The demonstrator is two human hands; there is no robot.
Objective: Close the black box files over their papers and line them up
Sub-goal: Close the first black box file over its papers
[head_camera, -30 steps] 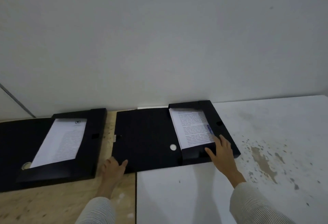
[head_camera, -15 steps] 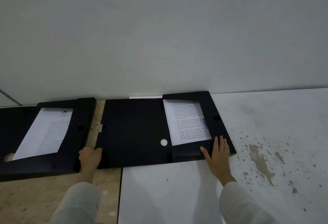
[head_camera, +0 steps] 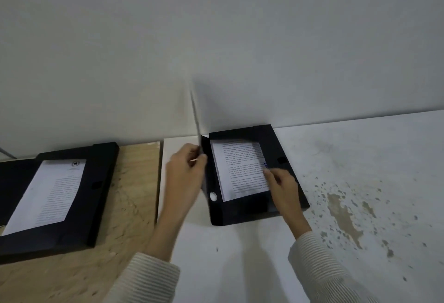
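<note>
While my left hand [head_camera: 186,170] is pinching the stiff, light lid [head_camera: 196,120] of the black cardboard box file [head_camera: 242,209] upright on the white tabletop [head_camera: 360,158], my right hand [head_camera: 282,182] is pressing flat, fingers spread, on its printed papers [head_camera: 240,168].

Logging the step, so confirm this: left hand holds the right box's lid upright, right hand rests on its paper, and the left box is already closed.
Wrong on one count: the left box lies open, its paper exposed, as the head view shows. The rest stands: the left hand holds the right box's lid upright, and the right hand rests on its paper.
</note>
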